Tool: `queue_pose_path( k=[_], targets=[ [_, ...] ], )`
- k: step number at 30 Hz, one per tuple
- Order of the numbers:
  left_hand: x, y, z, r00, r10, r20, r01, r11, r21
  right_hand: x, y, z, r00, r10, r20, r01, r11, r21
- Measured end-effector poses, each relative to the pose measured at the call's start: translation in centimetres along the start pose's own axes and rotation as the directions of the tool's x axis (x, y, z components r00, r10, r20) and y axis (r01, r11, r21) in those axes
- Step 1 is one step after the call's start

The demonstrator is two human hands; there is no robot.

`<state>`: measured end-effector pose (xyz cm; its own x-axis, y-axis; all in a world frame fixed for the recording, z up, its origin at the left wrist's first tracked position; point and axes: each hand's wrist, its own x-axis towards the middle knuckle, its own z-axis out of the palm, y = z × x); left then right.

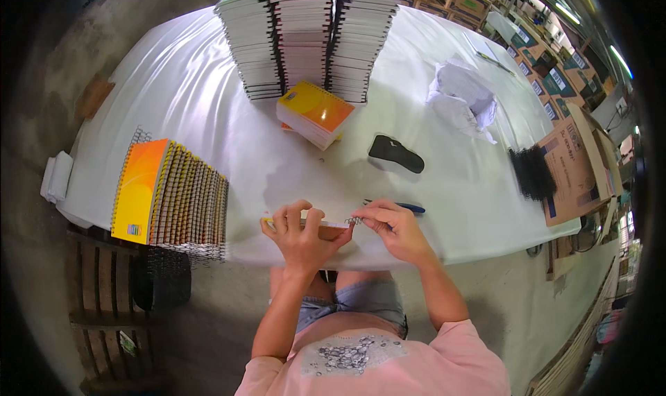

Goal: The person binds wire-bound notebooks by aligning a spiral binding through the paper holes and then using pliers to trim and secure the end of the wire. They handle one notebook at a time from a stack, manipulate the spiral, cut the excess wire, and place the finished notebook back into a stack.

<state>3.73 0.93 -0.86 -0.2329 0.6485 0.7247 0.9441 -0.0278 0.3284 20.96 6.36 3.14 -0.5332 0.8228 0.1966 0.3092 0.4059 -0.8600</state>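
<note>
Near the table's front edge, my left hand [303, 240] grips a small notebook [335, 224], seen almost edge-on, with the fingers bent over it and the thumb along its side. A thin dark wire coil [354, 220] sticks out at the notebook's right end. The fingertips of my right hand [395, 231] pinch this coil. Just beyond the right hand lies a tool with blue handles [411, 207], perhaps pliers, partly hidden by the fingers. Farther off rests a flat black item [396, 153], shaped like a small case.
At left stands a row of yellow-orange spiral notebooks [142, 188]. Tall notebook stacks [303, 42] rise at the back, with loose yellow notebooks [316, 112] before them. Crumpled white paper [461, 98] lies back right. A cardboard box [576, 167] with black coils [533, 174] is at right.
</note>
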Motion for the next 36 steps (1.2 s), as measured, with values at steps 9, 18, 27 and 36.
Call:
queue_pose_path(
  k=[9, 18, 27, 36],
  targets=[
    [0.2, -0.1, -0.1, 0.999, -0.013, 0.046, 0.014, 0.999, -0.042, 1.5, 1.3, -1.5, 0.926, 0.022, 0.377, -0.099, 0.977, 0.187],
    [0.0, -1.5, -0.3, 0.992, 0.088, 0.088, -0.086, 0.996, -0.027, 0.5, -1.4, -0.9, 0.938, 0.224, 0.265, -0.289, 0.928, 0.238],
    [0.2, -1.9, -0.8, 0.981, 0.1, 0.167, -0.089, 0.993, -0.072, 3.6, 3.4, -3.5, 0.982, -0.042, 0.185, 0.108, 0.924, -0.366],
    [1.3, -2.5, -1.9, 0.969, 0.1, 0.225, -0.051, 0.975, -0.216, 7.9, 7.4, -6.5, 0.976, 0.154, 0.153, -0.155, 0.988, 0.001]
  ],
)
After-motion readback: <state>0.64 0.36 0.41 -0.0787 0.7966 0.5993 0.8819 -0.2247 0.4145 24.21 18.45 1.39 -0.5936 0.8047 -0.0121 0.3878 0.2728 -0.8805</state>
